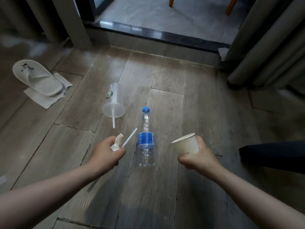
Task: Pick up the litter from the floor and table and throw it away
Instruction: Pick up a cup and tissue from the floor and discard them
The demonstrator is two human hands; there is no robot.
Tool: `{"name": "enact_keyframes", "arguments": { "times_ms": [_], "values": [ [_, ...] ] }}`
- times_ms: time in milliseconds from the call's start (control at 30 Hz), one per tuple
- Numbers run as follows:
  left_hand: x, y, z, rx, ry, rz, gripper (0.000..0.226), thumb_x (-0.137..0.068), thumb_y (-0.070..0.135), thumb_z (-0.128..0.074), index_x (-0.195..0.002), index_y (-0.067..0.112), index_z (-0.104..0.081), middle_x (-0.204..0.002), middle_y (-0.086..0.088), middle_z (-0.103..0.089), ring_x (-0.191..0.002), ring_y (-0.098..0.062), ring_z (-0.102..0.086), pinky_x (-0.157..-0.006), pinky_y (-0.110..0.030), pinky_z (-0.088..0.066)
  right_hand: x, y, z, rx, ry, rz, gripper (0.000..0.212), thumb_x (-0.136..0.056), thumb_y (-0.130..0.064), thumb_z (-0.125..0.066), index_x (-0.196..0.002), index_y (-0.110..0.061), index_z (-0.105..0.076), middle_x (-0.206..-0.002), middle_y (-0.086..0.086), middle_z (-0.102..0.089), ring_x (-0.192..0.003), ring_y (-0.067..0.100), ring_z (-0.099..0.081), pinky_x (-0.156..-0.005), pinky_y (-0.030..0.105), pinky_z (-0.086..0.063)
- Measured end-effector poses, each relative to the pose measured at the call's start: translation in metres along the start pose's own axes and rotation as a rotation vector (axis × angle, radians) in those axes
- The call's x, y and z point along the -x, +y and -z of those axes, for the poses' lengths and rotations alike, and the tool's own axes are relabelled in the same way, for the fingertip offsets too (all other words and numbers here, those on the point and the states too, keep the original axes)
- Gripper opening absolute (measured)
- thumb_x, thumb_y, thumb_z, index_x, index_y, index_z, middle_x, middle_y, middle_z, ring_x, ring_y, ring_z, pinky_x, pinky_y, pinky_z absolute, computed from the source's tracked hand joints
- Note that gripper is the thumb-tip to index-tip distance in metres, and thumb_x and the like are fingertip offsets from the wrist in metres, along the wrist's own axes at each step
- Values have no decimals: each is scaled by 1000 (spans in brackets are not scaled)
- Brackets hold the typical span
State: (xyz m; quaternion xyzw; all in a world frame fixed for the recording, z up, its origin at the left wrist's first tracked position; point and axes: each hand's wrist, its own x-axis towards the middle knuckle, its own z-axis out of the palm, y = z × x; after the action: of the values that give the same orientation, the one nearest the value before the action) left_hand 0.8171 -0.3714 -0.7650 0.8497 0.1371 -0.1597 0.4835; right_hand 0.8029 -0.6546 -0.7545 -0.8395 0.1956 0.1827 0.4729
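My left hand [106, 154] is closed around a crumpled tissue [117, 142] and a white straw [130, 137] that sticks up to the right. A white paper cup [185, 144], tilted with its mouth to the upper left, is held in my right hand [197, 156]. Between the hands a clear plastic bottle [146, 139] with a blue cap and blue label lies on the wooden floor. Just beyond my left hand lies a clear plastic cup [113, 101] on its side with a straw through it.
A white slipper [37, 78] rests on a sheet of white paper [44, 98] at the far left. Grey curtains [267, 47] hang at right and back left. A raised dark door sill [156, 33] crosses the back. A dark object [272, 156] juts in at right.
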Motion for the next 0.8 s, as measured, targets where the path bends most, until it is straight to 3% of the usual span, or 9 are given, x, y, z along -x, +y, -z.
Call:
{"name": "enact_keyframes", "arguments": {
  "times_ms": [133, 267, 400, 467, 533, 667, 733, 800],
  "values": [
    [5, 23, 2, 38, -3, 76, 6, -81, 7, -61, -78, 6, -55, -53, -2, -48, -43, -17, -48, -40, -26, -37, 11, -2, 8, -129, 41, -122, 50, -45, -22, -68, -92, -23, -50, -84, 12, -64, -62, 20, -57, -47, 32, -50],
    [41, 58, 14, 73, -25, 179, 18, -83, 9, -59, -69, 14, -49, -50, 3, -44, -42, -15, -45, -40, -25, -35, 51, -19, 22, -126, 89, -260, 49, -47, -27, -69, -91, -25, -48, -78, 6, -65, -64, 22, -61, -52, 36, -51],
    [93, 120, 33, 57, -68, 227, 14, -84, 12, -59, -73, 10, -50, -50, 3, -44, -42, -14, -45, -40, -25, -35, 118, -63, 52, -112, 92, -364, 52, -50, -28, -70, -96, -25, -47, -81, 1, -66, -68, 20, -62, -57, 35, -52],
    [119, 160, 47, 70, -110, 226, 12, -84, 12, -59, -75, 9, -51, -53, 1, -45, -43, -15, -44, -42, -25, -36, 153, -94, 78, -124, 121, -398, 52, -58, -22, -75, -103, -24, -48, -85, 1, -64, -74, 19, -63, -60, 33, -53],
    [142, 207, 64, 83, -141, 228, 11, -84, 12, -59, -74, 15, -54, -53, 1, -46, -43, -16, -45, -43, -25, -36, 187, -129, 110, -159, 170, -405, 55, -58, -22, -76, -106, -24, -48, -87, 1, -64, -77, 21, -63, -65, 40, -58],
    [191, 320, 105, 123, -227, 187, 26, -80, 14, -59, -60, 30, -53, -49, 9, -45, -44, -14, -44, -42, -24, -34, 259, -217, 183, -246, 267, -378, 62, -62, -21, -78, -114, -28, -46, -95, 1, -62, -83, 20, -63, -68, 39, -59],
    [214, 380, 129, 154, -266, 146, 24, -82, 12, -58, -62, 25, -52, -53, 5, -45, -44, -14, -42, -40, -23, -32, 292, -266, 220, -300, 320, -343, 61, -64, -18, -78, -114, -29, -47, -92, -2, -63, -81, 17, -63, -71, 39, -58],
    [242, 443, 155, 207, -284, 125, 11, -79, 15, -59, -74, 8, -51, -61, -5, -45, -45, -17, -40, -40, -21, -30, 327, -317, 257, -346, 369, -305, 59, -64, -16, -80, -113, -29, -50, -88, -4, -64, -80, 16, -64, -73, 39, -58]
  ]
}}
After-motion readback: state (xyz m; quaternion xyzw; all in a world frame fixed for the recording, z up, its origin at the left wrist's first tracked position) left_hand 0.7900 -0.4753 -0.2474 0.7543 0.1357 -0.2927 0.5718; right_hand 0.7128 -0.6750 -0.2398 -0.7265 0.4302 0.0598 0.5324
